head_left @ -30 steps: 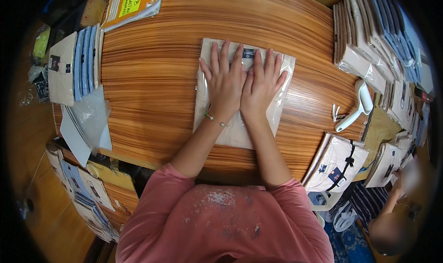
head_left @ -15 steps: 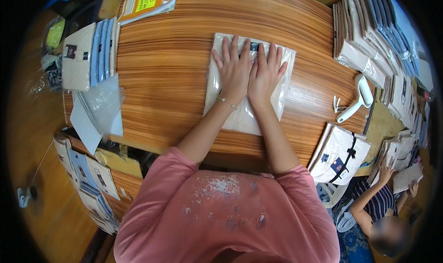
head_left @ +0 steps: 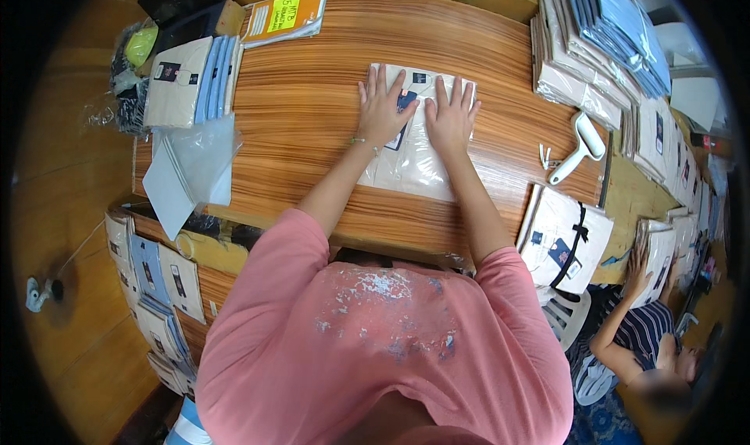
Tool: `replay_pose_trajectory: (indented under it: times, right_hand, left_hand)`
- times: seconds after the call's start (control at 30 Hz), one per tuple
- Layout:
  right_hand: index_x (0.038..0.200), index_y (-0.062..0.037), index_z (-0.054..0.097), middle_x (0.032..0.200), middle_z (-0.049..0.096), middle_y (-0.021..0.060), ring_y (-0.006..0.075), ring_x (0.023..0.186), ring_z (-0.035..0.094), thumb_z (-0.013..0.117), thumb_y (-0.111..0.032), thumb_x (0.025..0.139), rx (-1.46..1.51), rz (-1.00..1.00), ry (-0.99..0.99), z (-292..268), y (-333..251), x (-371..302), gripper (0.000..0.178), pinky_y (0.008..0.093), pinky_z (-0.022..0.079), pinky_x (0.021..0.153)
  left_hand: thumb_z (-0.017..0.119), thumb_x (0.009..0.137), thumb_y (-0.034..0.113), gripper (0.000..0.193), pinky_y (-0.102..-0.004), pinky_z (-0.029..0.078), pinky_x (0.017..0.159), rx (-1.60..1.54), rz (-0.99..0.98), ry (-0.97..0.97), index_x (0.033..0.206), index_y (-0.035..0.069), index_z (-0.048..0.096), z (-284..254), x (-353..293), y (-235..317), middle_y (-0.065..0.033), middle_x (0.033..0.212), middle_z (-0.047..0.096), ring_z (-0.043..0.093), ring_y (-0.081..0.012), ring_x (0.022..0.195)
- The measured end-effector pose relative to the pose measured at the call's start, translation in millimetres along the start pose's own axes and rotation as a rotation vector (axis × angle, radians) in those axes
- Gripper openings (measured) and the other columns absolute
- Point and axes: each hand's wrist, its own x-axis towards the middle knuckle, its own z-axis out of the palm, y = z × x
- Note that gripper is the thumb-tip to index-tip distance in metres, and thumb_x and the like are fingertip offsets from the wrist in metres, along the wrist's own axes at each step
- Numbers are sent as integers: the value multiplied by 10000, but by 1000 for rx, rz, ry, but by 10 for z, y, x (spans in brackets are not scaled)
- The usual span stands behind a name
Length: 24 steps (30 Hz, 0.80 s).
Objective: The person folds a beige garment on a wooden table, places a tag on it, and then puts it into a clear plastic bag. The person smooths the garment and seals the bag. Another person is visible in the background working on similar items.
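A folded cream garment in a clear plastic bag (head_left: 414,167) lies flat on the wooden table (head_left: 305,93) in front of me. My left hand (head_left: 383,117) presses on its left half, fingers spread and flat, partly over a dark blue tag. On the right half rests my right hand (head_left: 449,125), also flat with fingers apart. Between the hands the dark tag and a small dark label near the top edge show through the shiny plastic. Neither hand grips anything.
To the right lie a white lint roller (head_left: 582,148) and a garment bundle tied with black ribbon (head_left: 566,246). Stacks of bagged garments (head_left: 578,70) rise behind. At left stand more garments (head_left: 180,82), plastic sleeves (head_left: 207,160) and a notebook (head_left: 285,15). A co-worker (head_left: 641,328) handles packages at far right.
My hands have moved apart on the bagged garment, uncovering the blue tag between them. The view has shifted. The co-worker's hands and package have moved.
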Motion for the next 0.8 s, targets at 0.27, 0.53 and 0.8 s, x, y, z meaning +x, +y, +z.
replay_pose_trajectory:
  times: [0.27, 0.53, 0.8]
  right_hand:
    - [1388, -207, 371, 1492, 179, 152, 384, 1369, 140, 437, -408, 891, -41, -30, -31, -40, -125, -296, 540, 627, 120, 1043]
    - [1382, -186, 373, 1488, 185, 158, 372, 1377, 110, 511, -377, 860, 27, 82, -101, -133, -109, -590, 572, 646, 111, 1029]
    - [1237, -93, 506, 1286, 476, 135, 299, 1243, 389, 639, -352, 792, 56, -161, -263, -291, 283, -77, 532, 587, 228, 1006]
  left_hand:
    - [517, 824, 533, 702, -578, 110, 1073, 98, -25, -17, 1398, 173, 337, -111, -332, 21, -217, 1470, 166, 73, -394, 1376]
    - [541, 832, 492, 700, -529, 126, 1084, -124, -139, -64, 1383, 111, 338, -330, -616, 121, -234, 1462, 153, 97, -403, 1362]
    - [748, 686, 211, 859, -418, 304, 1017, -547, -371, -15, 1355, -29, 266, -271, -1311, -221, -254, 1324, 363, 349, -380, 1229]
